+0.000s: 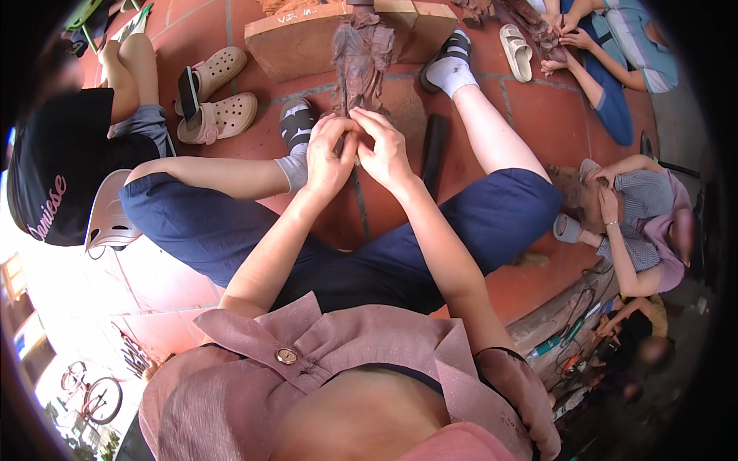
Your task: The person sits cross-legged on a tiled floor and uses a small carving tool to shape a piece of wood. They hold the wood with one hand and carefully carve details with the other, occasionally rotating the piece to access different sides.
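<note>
A brown, ragged bundle of dried fibre (361,58) hangs or stands in front of me, running up toward a wooden block (307,42). My left hand (329,157) and my right hand (384,150) meet at its lower end, fingers pinched together on the strands. Both hands are above my legs in dark blue shorts (231,223), over the red tiled floor (538,107). My feet in grey socks and dark sandals (450,61) flank the bundle.
A person in a black shirt (61,161) sits at the left beside beige clogs (219,115). Other people (638,223) sit at the right and far right handling similar brown material. A white sandal (516,50) lies at the top, and tools and cables (573,338) at the lower right.
</note>
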`<act>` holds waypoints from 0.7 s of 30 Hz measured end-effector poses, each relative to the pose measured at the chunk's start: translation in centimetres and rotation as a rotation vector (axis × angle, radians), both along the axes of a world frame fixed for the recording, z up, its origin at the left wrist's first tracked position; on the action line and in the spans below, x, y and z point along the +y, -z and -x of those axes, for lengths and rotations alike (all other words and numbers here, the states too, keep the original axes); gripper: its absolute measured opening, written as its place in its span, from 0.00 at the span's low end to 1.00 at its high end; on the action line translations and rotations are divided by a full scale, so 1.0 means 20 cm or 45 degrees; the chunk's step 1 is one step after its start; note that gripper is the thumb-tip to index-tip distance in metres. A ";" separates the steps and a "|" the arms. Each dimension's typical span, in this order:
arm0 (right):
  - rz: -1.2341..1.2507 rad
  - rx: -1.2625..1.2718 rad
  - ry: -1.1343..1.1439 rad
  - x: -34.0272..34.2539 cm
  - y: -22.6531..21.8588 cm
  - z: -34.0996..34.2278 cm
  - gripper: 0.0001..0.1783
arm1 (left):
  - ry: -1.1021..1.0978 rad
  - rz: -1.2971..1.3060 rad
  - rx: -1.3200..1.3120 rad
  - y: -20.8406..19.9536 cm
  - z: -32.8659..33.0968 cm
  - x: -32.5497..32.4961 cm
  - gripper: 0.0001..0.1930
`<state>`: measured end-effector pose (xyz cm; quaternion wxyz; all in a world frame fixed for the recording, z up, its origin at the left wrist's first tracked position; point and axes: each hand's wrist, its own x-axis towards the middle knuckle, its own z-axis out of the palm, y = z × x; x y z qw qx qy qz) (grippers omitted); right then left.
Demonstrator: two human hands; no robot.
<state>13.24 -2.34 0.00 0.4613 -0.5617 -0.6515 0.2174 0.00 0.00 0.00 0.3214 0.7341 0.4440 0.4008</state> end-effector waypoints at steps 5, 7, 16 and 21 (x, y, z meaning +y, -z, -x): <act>-0.102 0.032 0.121 0.02 0.01 -0.02 0.24 | -0.025 -0.188 -0.046 -0.02 -0.09 0.05 0.05; -0.068 0.043 0.107 0.04 0.00 -0.03 0.26 | -0.018 -0.147 -0.016 -0.01 -0.10 0.07 0.06; 0.001 0.164 0.103 0.02 -0.01 -0.05 0.28 | 0.038 -0.193 0.076 -0.03 -0.12 0.08 0.07; 0.204 0.228 -0.038 -0.04 0.03 -0.05 0.30 | -0.043 -0.106 0.215 0.01 -0.05 -0.04 0.08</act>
